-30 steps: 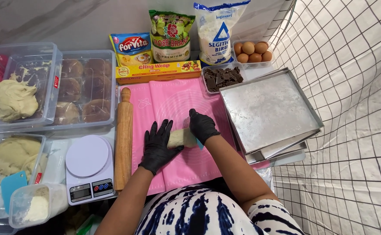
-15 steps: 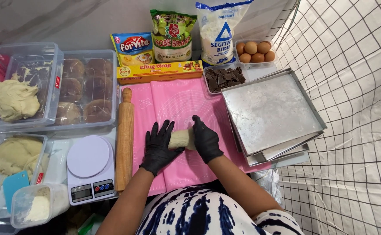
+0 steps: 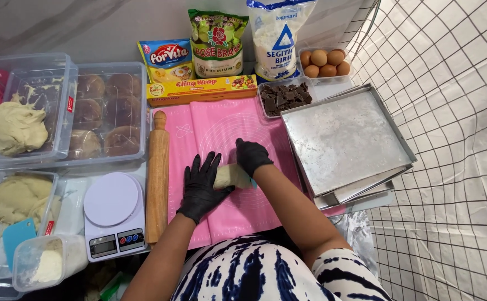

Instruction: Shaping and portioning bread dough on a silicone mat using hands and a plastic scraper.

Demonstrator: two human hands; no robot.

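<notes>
**Dough piece pressed between two gloved hands on pink mat**

Left hand (image 3: 201,187), black glove: fingers spread and nearly flat, palm edge against the left side of a pale dough piece (image 3: 232,176). Open, pressing rather than gripping.

Right hand (image 3: 253,156), black glove: fingers curled down over the upper right of the dough, cupping it; partly closed around it.

Dough piece lies on the pink silicone baking mat (image 3: 221,125), near the mat's middle, held between the two hands.

Surroundings: wooden rolling pin (image 3: 157,175) lies lengthwise along the mat's left edge. White kitchen scale (image 3: 113,214) just left of the pin. Stacked metal baking trays (image 3: 343,142) touch the mat's right side. Tray of chocolate chunks (image 3: 285,98) sits at the mat's upper right corner; eggs (image 3: 325,62) behind it. Clear tub with a dough mass (image 3: 14,128) at far left.
</notes>
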